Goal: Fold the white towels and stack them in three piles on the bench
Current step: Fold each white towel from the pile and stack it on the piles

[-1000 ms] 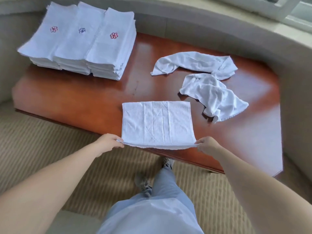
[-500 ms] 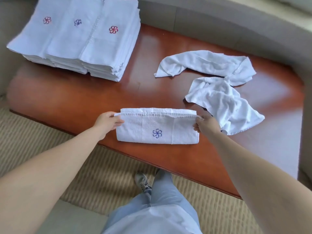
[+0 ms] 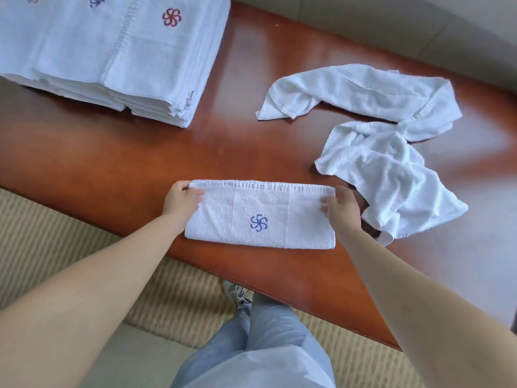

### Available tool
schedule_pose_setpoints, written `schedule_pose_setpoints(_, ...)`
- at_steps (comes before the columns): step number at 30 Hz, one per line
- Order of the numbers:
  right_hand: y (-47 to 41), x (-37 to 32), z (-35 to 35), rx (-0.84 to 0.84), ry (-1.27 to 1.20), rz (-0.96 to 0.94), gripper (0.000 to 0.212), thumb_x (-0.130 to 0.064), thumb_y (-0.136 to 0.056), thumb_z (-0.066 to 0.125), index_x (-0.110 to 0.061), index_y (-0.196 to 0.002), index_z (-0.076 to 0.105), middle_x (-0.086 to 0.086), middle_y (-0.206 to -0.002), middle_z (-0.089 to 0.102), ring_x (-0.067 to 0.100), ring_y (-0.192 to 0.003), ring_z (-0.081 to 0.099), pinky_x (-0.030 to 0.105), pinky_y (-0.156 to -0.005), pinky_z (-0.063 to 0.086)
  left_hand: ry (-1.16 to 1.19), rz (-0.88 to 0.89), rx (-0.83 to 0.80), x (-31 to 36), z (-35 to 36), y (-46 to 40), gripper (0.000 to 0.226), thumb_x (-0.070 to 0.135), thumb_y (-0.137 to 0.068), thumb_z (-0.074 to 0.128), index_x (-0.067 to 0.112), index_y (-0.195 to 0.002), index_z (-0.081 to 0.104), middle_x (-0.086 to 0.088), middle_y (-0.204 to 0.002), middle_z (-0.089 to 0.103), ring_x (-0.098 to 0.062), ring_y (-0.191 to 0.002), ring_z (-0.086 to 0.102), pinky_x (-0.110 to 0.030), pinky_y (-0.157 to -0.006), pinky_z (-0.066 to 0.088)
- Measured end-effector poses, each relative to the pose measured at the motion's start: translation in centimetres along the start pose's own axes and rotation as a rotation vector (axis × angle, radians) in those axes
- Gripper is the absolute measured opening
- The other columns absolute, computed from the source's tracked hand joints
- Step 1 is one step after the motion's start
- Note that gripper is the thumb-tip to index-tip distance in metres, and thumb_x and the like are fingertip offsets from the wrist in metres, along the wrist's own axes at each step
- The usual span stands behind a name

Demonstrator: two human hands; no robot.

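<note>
A folded white towel (image 3: 260, 217) with a blue flower emblem lies near the front edge of the wooden bench (image 3: 173, 163). My left hand (image 3: 180, 201) pinches its far left corner. My right hand (image 3: 340, 205) pinches its far right corner. Three piles of folded towels (image 3: 112, 57) stand side by side at the back left, the nearest one topped with a red emblem. Two crumpled unfolded towels lie at the right: one long towel (image 3: 363, 92) further back, one bunched towel (image 3: 391, 183) close to my right hand.
A beige cushioned wall (image 3: 363, 26) curves around the bench's far side. Striped carpet (image 3: 70, 242) lies below the front edge. My legs in light trousers (image 3: 260, 345) and a shoe show beneath.
I lifted the near edge of the flat towel and folded it over to the far edge, showing the blue emblem. My hands now hold the far corners. The camera moved closer.
</note>
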State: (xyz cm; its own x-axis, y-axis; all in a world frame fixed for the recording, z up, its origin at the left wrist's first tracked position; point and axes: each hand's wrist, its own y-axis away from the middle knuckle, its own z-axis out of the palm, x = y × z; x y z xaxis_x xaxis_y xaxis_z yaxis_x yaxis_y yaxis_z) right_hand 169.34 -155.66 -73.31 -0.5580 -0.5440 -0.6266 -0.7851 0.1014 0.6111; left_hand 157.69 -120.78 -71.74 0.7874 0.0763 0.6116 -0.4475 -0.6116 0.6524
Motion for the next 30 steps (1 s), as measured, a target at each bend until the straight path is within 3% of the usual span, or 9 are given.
schedule_pose_setpoints(4,2.5,-0.4,1.9,-0.049,0.202,-0.255,0.05,-0.03,-0.095,0.054,-0.044,-0.141,0.039,-0.021,-0.121,0.065,-0.006,-0.096,0.062,0.029,-0.075,0.053,-0.476,0.344,-0.039,-1.4,0.8,0.9,0.042,0.028,-0.103,0.051,0.028,-0.144,0.042,0.003,-0.129,0.06,-0.025,-0.112,0.059,-0.044,-0.09,0.052)
schedule_pose_setpoints(6,3.7,0.2,4.4,-0.138,0.333,-0.447,0.052,-0.024,-0.096,0.058,-0.032,-0.145,0.044,-0.014,-0.14,0.058,0.006,-0.117,0.06,0.036,-0.097,0.052,-0.727,0.619,-0.148,-2.3,2.5,2.0,0.047,0.031,-0.103,0.053,0.026,-0.148,0.042,0.002,-0.148,0.048,-0.022,-0.137,0.042,-0.044,-0.106,0.043)
schedule_pose_setpoints(8,4.5,1.3,7.6,-0.174,0.474,-0.622,0.056,-0.023,-0.097,0.061,-0.019,-0.151,0.045,-0.002,-0.157,0.044,0.02,-0.146,0.039,0.042,-0.118,0.036,-0.938,0.804,-0.237,-3.0,4.9,2.6,0.052,0.037,-0.105,0.049,0.026,-0.154,0.038,0.001,-0.162,0.031,-0.022,-0.151,0.023,-0.046,-0.121,0.028)
schedule_pose_setpoints(10,5.0,2.7,10.5,-0.123,0.637,-0.675,0.06,-0.034,-0.102,0.056,-0.017,-0.156,0.038,0.003,-0.167,0.028,0.029,-0.156,0.017,0.044,-0.127,0.018,-1.157,0.874,-0.237,-4.4,7.0,1.9,0.058,0.046,-0.107,0.038,0.031,-0.161,0.024,0.002,-0.17,0.012,-0.022,-0.157,0.006,-0.047,-0.127,0.009)
schedule_pose_setpoints(12,4.6,4.4,12.3,0.0,0.734,-0.725,0.061,-0.043,-0.105,0.048,-0.019,-0.159,0.034,0.005,-0.169,0.022,0.032,-0.158,0.012,0.047,-0.128,0.013,-1.247,0.915,-0.157,-6.0,7.7,0.4,0.06,0.054,-0.106,0.028,0.037,-0.162,0.014,0.006,-0.172,0.003,-0.02,-0.158,-0.001,-0.052,-0.126,0.0)
schedule_pose_setpoints(17,2.4,7.5,13.1,0.139,0.839,-0.911,0.063,-0.049,-0.107,0.038,-0.023,-0.162,0.026,0.004,-0.17,0.019,0.029,-0.158,0.011,0.048,-0.127,0.013,-1.169,1.177,0.004,-9.6,7.4,-2.6,0.06,0.058,-0.106,0.025,0.037,-0.162,0.018,0.004,-0.171,0.011,-0.023,-0.158,0.006,-0.062,-0.123,0.008)
schedule_pose_setpoints(21,2.3,7.7,10.6,0.119,0.888,-0.858,0.06,-0.05,-0.106,0.036,-0.031,-0.162,0.025,0.001,-0.171,0.018,0.025,-0.158,0.011,0.049,-0.127,0.013,-1.224,1.043,0.0,-9.4,6.7,-2.0,0.067,0.071,-0.101,0.015,0.043,-0.162,0.005,0.007,-0.172,-0.002,-0.032,-0.158,-0.003,-0.075,-0.115,0.008)
schedule_pose_setpoints(26,3.4,7.8,3.0,0.109,0.893,-0.29,0.066,-0.061,-0.103,0.029,-0.043,-0.162,0.007,-0.001,-0.172,0.005,0.023,-0.158,0.003,0.046,-0.127,0.01,-1.239,0.584,-0.13,-7.3,4.3,-0.2,0.08,0.091,-0.086,0.011,0.057,-0.151,-0.021,0.017,-0.163,-0.031,-0.04,-0.152,-0.024,-0.077,-0.113,0.004)
schedule_pose_setpoints(30,4.9,5.9,0.2,0.029,0.722,-0.082,0.07,-0.046,-0.1,0.047,-0.025,-0.161,0.021,0.005,-0.167,0.02,0.029,-0.152,0.02,0.049,-0.117,0.032,-1.328,0.453,-0.212,-3.9,5.1,2.2,0.086,0.083,-0.091,0.026,0.044,-0.159,-0.01,0.006,-0.168,-0.022,-0.041,-0.155,-0.012,-0.069,-0.119,0.004)
